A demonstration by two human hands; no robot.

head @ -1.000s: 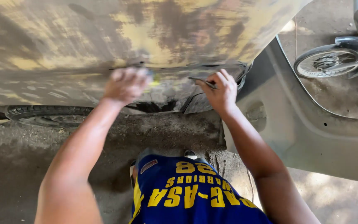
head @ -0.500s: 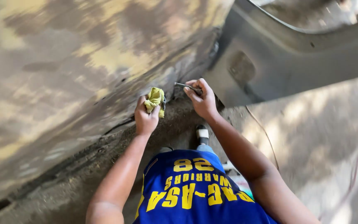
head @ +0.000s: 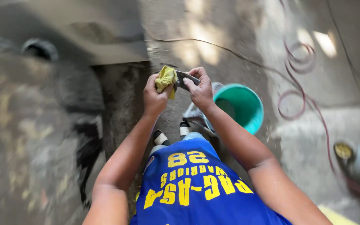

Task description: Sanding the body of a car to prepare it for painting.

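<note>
My left hand (head: 156, 96) grips a crumpled yellow cloth (head: 166, 78). My right hand (head: 200, 88) holds a flat metal scraper blade (head: 185, 79), whose end meets the cloth between the two hands. Both hands are raised in front of my chest, above the concrete ground. A teal plastic bucket (head: 241, 106) stands just right of my right hand. The sanded, patchy car body panel (head: 26, 137) fills the left side. I wear a blue shirt with yellow print.
A red hose or cable (head: 297, 79) coils across the concrete on the right. A grey machine with a yellow part (head: 357, 160) sits at the far right edge. A tyre (head: 40, 49) shows at the upper left. My sandalled feet (head: 171, 135) rest below the hands.
My view has swung away from the car panel toward the ground. Both hands came off the panel and drew together, cloth against blade. The teal bucket has come into view.
</note>
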